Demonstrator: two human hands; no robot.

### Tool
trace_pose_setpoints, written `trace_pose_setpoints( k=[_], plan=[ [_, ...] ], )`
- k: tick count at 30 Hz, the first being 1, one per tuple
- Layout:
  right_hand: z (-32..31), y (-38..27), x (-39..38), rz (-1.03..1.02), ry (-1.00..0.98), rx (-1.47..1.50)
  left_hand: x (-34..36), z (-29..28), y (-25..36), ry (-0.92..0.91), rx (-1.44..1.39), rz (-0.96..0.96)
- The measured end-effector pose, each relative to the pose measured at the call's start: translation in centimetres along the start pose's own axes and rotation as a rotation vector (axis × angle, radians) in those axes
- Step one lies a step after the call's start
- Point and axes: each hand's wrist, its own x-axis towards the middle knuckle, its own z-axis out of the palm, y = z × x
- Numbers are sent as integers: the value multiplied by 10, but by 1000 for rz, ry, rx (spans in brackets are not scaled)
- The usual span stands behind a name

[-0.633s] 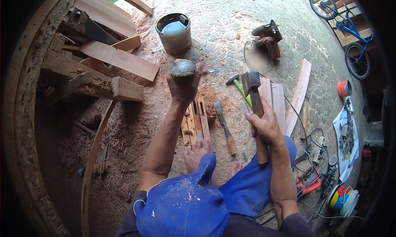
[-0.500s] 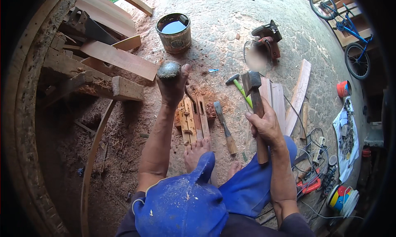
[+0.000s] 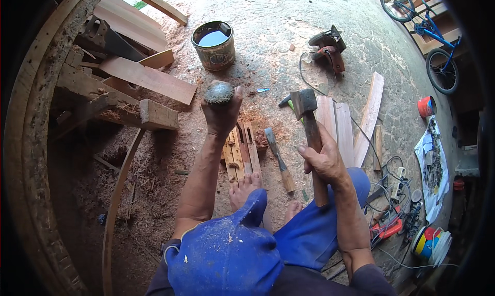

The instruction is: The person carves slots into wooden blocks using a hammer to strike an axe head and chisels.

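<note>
My left hand [image 3: 221, 115] is closed round the handle of a chisel [image 3: 219, 93], whose worn, frayed butt faces up. The hand hides its blade. Below it lie pale wood strips [image 3: 234, 154] with narrow slots, their near end under my bare foot [image 3: 246, 190]. In my right hand [image 3: 325, 162] is a hatchet [image 3: 313, 133], gripped midway along its wooden handle, its dark head raised and apart from the chisel. Between my hands a second chisel [image 3: 280, 162] with a wooden handle lies on the ground. A green-handled hammer [image 3: 289, 102] is partly hidden behind the hatchet head.
A bucket of liquid [image 3: 214, 53] stands ahead, with a red power saw [image 3: 330, 51] to its right. Boards [image 3: 337, 126] lie on the right, near tangled cables [image 3: 397, 187]. At left are a timber frame [image 3: 113, 102], a handsaw [image 3: 111, 40] and wood shavings [image 3: 139, 182].
The hatchet in my right hand has shifted left. My left hand has moved slightly right, and the chisel's metal shaft, visible earlier, is now hidden. The view has shifted slightly.
</note>
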Motion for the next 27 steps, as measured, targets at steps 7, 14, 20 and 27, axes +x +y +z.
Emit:
trace_pose_setpoints(
  k=[7,14,20,27],
  plan=[
    [3,-3,6,-404,25,-532,2,11,21,-73,-13,34],
    [27,-55,1,-526,-21,-645,-1,7,20,-77,115,131],
    [44,-104,-4,-798,81,-773,-3,13,42,60,-305,75],
    [56,-121,1,-968,87,-687,-9,14,26,16,-333,31]
  ],
)
